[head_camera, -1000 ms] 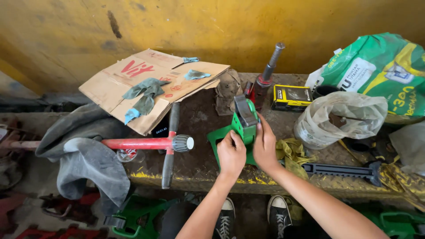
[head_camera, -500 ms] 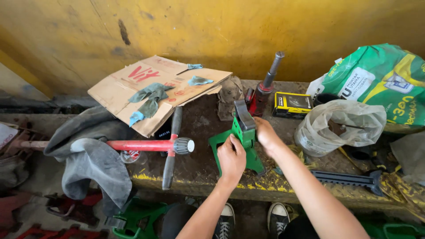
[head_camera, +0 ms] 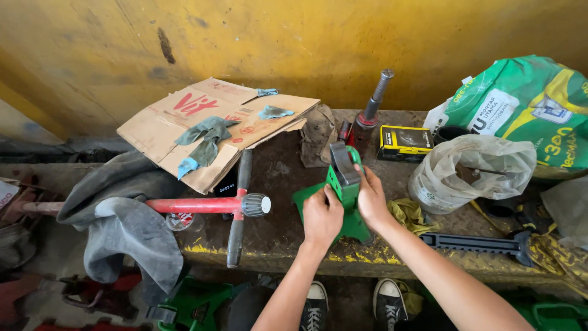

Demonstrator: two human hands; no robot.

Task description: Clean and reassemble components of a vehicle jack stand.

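Hands [head_camera: 323, 217] [head_camera: 370, 197] clasp green jack [head_camera: 343, 178] from both sides.

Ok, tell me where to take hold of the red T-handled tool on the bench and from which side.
Take the red T-handled tool by its black cross handle, coming from above at the near end. That end lies bare near the bench edge; the far end sits beside the cardboard, and grey cloth drapes the red shaft's left part.

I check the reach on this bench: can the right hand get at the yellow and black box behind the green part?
Probably yes. The right hand rests on the green part, and the box lies close behind it with bare bench between.
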